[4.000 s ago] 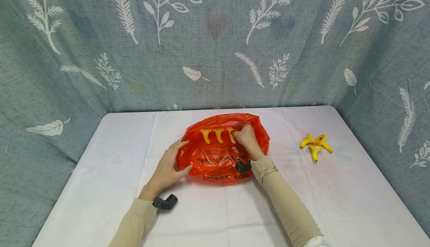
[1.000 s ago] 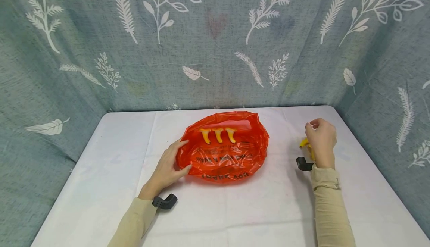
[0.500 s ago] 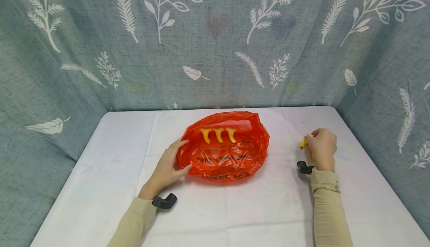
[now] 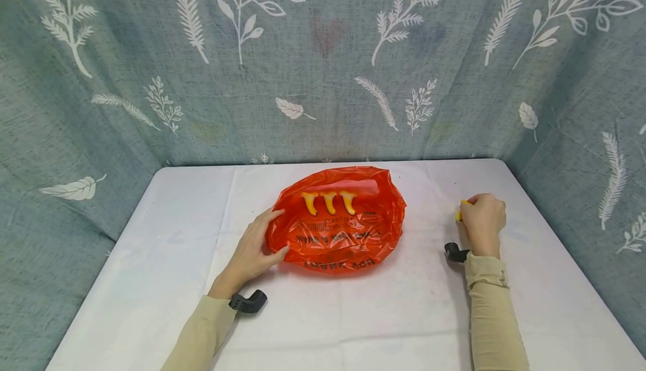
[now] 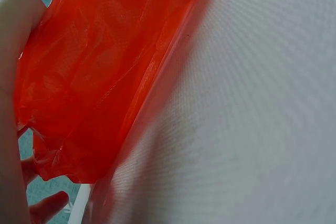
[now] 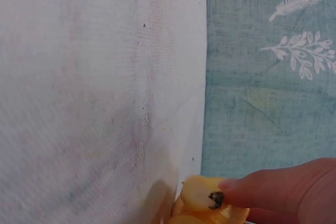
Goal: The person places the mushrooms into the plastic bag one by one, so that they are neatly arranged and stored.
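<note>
An orange-red plastic bag (image 4: pixel 335 245) lies spread with its mouth wide on the table. Inside it, three small yellow bananas (image 4: pixel 329 203) sit in a row, stems up. My left hand (image 4: pixel 247 250) holds the bag's left rim, thumb and fingertips hooked over the edge; the left wrist view shows the bag's crumpled outer side (image 5: pixel 100 66). Over at the right, my right hand (image 4: pixel 485 222) pinches a small yellow banana (image 4: pixel 458 216), mostly hidden in the head view. From the right wrist, a yellow banana with a dark tip (image 6: pixel 199 195) shows against the fingers.
A white cloth covers the table (image 4: pixel 323 326). Grey-green curtains (image 4: pixel 323 79) with white leaf prints stand behind it and at both sides. Each wrist carries a black camera mount (image 4: pixel 248 302).
My right hand has left the bag, moved right and come down on the yellow bananas, closing its fingers there. My left hand stays at the bag's rim, and the three bananas inside lie still.
</note>
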A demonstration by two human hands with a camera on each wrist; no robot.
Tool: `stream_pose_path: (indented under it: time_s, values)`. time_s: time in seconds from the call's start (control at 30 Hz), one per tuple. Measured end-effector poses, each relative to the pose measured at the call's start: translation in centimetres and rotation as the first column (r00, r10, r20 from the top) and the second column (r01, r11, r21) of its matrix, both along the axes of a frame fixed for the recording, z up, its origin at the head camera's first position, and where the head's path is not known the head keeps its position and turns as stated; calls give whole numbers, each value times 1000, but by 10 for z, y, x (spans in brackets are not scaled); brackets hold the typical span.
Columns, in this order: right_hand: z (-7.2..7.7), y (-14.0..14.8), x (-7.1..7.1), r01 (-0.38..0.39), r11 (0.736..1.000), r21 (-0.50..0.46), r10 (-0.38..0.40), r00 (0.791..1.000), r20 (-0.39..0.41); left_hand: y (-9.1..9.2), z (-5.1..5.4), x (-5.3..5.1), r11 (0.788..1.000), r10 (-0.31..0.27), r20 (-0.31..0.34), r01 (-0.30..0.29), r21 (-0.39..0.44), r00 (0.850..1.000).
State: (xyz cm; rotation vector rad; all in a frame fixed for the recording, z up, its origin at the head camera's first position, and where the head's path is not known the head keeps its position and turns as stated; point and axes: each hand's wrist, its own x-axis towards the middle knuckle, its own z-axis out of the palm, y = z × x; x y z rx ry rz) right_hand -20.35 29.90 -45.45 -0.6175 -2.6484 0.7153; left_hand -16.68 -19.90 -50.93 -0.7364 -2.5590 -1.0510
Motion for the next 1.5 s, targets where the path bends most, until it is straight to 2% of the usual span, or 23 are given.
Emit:
stream_pose_path:
  time_s: [0.27,0.43,0.6,0.67,0.83,0.97,1.1,1.23,1.37,1.5]
  values:
    - [2,-3,0,15,999,-29,-17,998,-66,-1,-2,1,1000,2,2,-2,-1,1000]
    - [12,-7,1,6,995,-95,-11,999,-49,-2,0,1,1000,0,-2,0,-7,1000]
    - [21,-11,0,-28,988,-154,14,996,-94,-1,2,0,1000,-2,-2,2,-8,1000]
    - [23,-12,-2,-35,981,-192,14,994,-106,0,2,-1,1000,-5,-3,5,-6,1000]
    - [29,-17,-3,-36,951,-306,16,998,-68,-1,0,0,1000,-7,-1,7,-9,1000]
    - [34,-22,-3,-62,926,-372,25,995,-102,-1,0,1,1000,-6,-3,6,-11,1000]
    - [36,-27,-4,-115,891,-440,25,979,-205,-1,0,1,1000,-5,-4,5,-7,1000]
    - [36,-34,-5,-170,844,-509,12,954,-298,0,1,1,1000,-2,5,2,-8,1000]
    - [39,-39,-6,-219,770,-599,-11,935,-356,0,1,1,1000,-2,8,3,-8,1000]
    - [42,-44,-5,-280,706,-650,-7,915,-403,0,2,1,1000,-5,0,5,-14,1000]
